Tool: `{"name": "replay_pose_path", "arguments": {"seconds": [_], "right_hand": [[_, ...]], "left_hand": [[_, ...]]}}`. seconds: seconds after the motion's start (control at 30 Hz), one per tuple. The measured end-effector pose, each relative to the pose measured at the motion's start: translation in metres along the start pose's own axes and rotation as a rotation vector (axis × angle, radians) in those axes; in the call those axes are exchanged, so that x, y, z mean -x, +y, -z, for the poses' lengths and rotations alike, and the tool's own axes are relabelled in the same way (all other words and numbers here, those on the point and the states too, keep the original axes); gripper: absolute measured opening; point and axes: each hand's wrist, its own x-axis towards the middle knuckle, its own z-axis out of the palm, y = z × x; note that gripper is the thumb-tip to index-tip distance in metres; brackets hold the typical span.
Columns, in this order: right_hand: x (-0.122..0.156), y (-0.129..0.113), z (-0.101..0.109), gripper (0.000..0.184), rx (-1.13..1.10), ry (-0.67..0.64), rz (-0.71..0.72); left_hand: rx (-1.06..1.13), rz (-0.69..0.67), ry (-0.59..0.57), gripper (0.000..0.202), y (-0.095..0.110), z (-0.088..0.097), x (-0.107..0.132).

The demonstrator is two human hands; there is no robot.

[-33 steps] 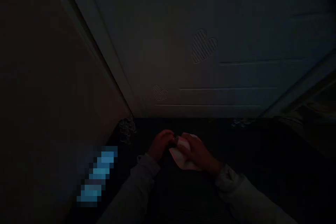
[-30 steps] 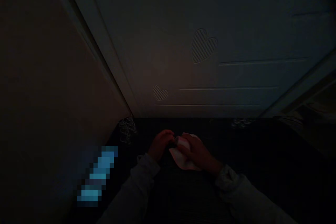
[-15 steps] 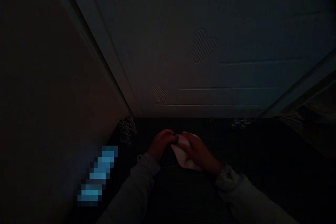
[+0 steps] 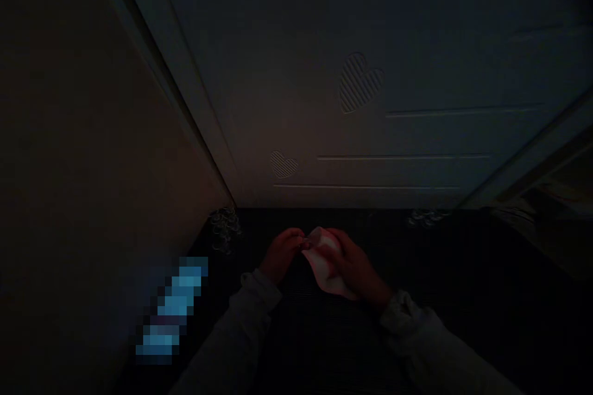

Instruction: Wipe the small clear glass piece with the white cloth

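Note:
In the dim head view, my right hand (image 4: 359,262) is closed around a pale, pinkish cloth (image 4: 327,262), whose loose corner hangs below the fingers. My left hand (image 4: 282,253) is just to the left, its fingers pinched at a small, shiny, glass-like piece (image 4: 306,243). This piece meets the upper left edge of the cloth. Its exact kind is too dark to make out, and part of it is hidden by fingers and cloth. Both hands are over a dark surface (image 4: 315,339).
A cluster of small clear glass-like pieces (image 4: 225,228) stands at the back left, another cluster (image 4: 426,217) at the back right. Behind rises a pale panel (image 4: 278,105) with embossed hearts. A wall (image 4: 92,166) bounds the left, near a glowing blurred rectangle (image 4: 171,311).
My right fingers and the top of the cloth have shifted, showing more pale cloth between the hands. My left hand has barely moved.

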Motion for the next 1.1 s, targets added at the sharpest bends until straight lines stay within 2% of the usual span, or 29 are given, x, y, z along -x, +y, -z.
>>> {"name": "replay_pose_path", "arguments": {"seconds": [0.17,0.27,0.4,0.47,0.57,0.73,0.87,0.97,1.1], "right_hand": [[-0.003,-0.001,0.003,0.042,-0.231,0.141,-0.117],[-0.004,-0.004,0.004,0.046,-0.272,0.162,-0.144],[-0.003,-0.001,0.002,0.041,-0.156,0.020,0.056],[-0.002,0.002,0.001,0.037,-0.050,0.026,0.100],[-0.003,0.007,0.001,0.035,0.016,0.047,0.084],[-0.006,0.007,0.003,0.018,-0.026,0.016,0.069],[-0.010,0.007,0.007,0.017,-0.057,-0.021,0.073],[-0.013,0.005,0.011,0.016,-0.080,-0.097,0.080],[-0.017,0.002,0.024,0.018,-0.123,-0.261,0.091]], "left_hand": [[0.062,-0.001,0.059,0.022,-0.001,0.004,-0.002],[0.038,0.010,0.042,0.022,-0.002,0.005,-0.002],[-0.036,-0.011,0.000,0.023,-0.002,0.005,-0.001],[-0.105,-0.023,-0.032,0.023,-0.003,0.006,-0.001],[-0.176,-0.028,-0.078,0.023,-0.005,0.009,-0.002],[-0.257,-0.010,-0.155,0.023,-0.007,0.014,-0.003],[-0.271,-0.009,-0.145,0.022,-0.006,0.014,-0.002],[-0.227,-0.014,-0.130,0.020,-0.005,0.013,-0.002],[-0.132,0.017,-0.095,0.019,-0.003,0.012,-0.002]]}}
